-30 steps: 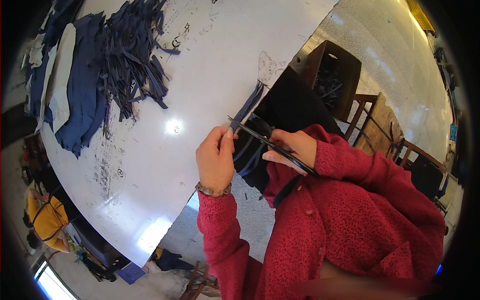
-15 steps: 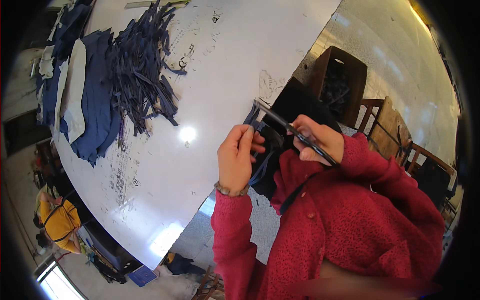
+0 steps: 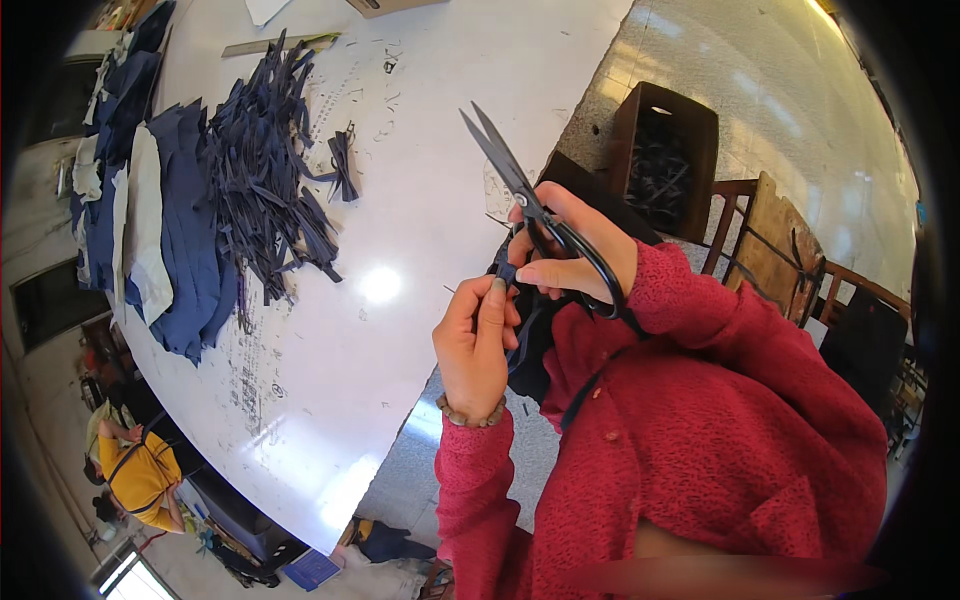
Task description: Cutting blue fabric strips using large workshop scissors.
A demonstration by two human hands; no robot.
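Near the table's right edge, my left hand pinches a dark navy fabric strip between thumb and fingers. Just to its right and above, my right hand is closed on black-handled scissors, blades pointing up and away over the white table; its thumb reaches to the strip beside my left fingertips. A black cloth lies under my hands, partly hidden. A pile of cut navy strips lies to the left, beside larger navy fabric pieces and off-white pieces.
A brown crate holding dark scraps stands past the table edge, beside a wooden chair. A metal ruler lies at the back. At lower left, a person in yellow is at work by a dark bench.
The scissors have swung from lying across the strip to pointing steeply upward, their blades clear of it. My right hand has moved in beside my left fingertips.
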